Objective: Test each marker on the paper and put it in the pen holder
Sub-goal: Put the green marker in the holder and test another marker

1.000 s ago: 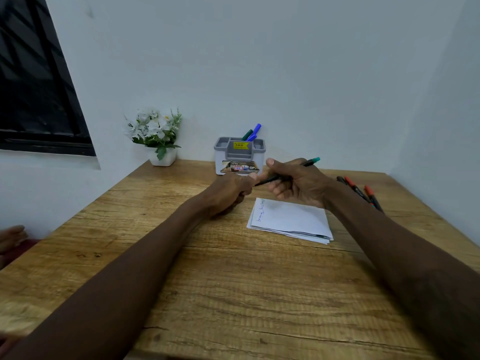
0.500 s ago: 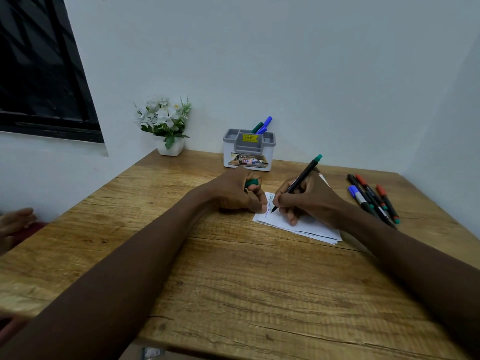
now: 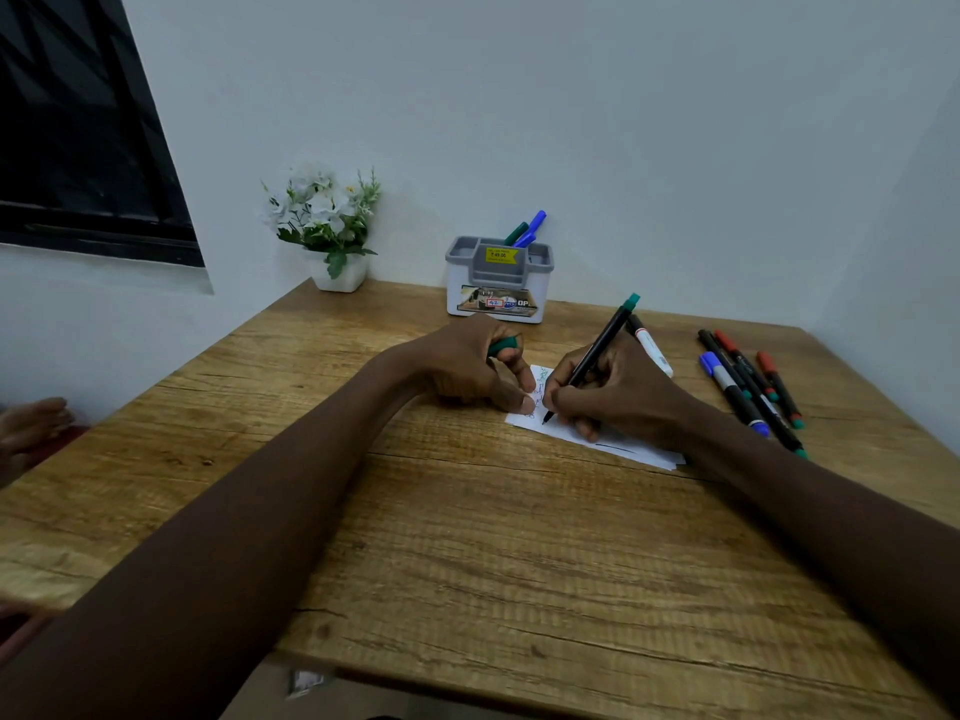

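My right hand [image 3: 618,394] grips a black marker with a green end [image 3: 602,345], its tip down on the white paper [image 3: 631,449] among small scribbles. My left hand [image 3: 470,366] curls round the marker's green cap [image 3: 503,346] and its fingertips press on the paper's left edge. The grey and white pen holder [image 3: 498,280] stands at the back by the wall with blue and green markers [image 3: 527,228] sticking out. Several loose markers [image 3: 748,392] lie in a row to the right, and one white marker [image 3: 652,348] lies behind my right hand.
A white pot of artificial flowers [image 3: 330,226] stands at the back left corner of the wooden table [image 3: 467,553]. A dark window [image 3: 78,137] is on the left wall. Another person's hand [image 3: 31,428] shows at the left edge.
One second ago both hands were raised, pulling the cap off. The right hand has since come down and put the marker tip on the paper, and the left hand rests at the paper's edge.
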A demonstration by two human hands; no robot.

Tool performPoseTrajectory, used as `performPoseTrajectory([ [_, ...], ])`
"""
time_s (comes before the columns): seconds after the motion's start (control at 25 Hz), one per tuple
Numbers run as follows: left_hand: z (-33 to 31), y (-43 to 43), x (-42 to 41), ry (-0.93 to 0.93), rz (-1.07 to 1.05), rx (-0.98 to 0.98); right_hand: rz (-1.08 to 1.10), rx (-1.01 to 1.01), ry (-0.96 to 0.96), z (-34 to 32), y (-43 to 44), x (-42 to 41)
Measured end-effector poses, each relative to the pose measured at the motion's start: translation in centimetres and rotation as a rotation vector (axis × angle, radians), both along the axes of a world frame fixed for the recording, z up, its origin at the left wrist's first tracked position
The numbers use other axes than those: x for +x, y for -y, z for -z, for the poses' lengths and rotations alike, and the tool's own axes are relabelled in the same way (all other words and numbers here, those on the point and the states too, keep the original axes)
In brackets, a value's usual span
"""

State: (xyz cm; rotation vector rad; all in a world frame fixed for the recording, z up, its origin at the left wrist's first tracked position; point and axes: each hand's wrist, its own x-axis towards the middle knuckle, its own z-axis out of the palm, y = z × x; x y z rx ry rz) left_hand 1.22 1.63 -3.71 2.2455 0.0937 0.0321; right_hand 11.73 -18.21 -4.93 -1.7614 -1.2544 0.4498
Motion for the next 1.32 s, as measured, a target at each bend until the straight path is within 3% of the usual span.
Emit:
performPoseTrajectory([
  [1.32,0.49,-0.61,0.44,-0.002,-0.001,0.017,0.056,-0.039,-0.013,0.21,-0.24,0.60],
])
